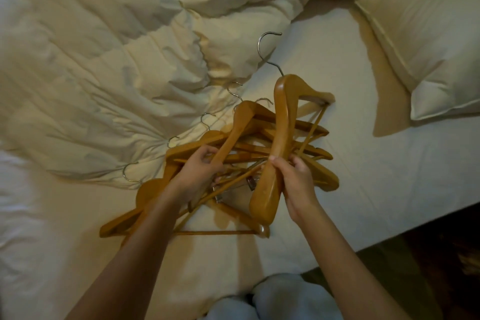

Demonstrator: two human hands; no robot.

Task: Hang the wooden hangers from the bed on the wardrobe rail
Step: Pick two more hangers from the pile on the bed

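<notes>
Several wooden hangers (306,148) with metal hooks lie piled on the white bed sheet (389,177). My right hand (296,182) grips one thick wooden hanger (281,122) by its arm and holds it tilted above the pile, its hook pointing away from me. My left hand (200,171) is closed around the arm of a second wooden hanger (241,122) in the pile. The wardrobe rail is out of view.
A rumpled cream duvet (109,65) covers the left and far side of the bed. A pillow (428,42) lies at the upper right. The bed edge runs diagonally at the lower right, with dark floor (446,254) beyond it.
</notes>
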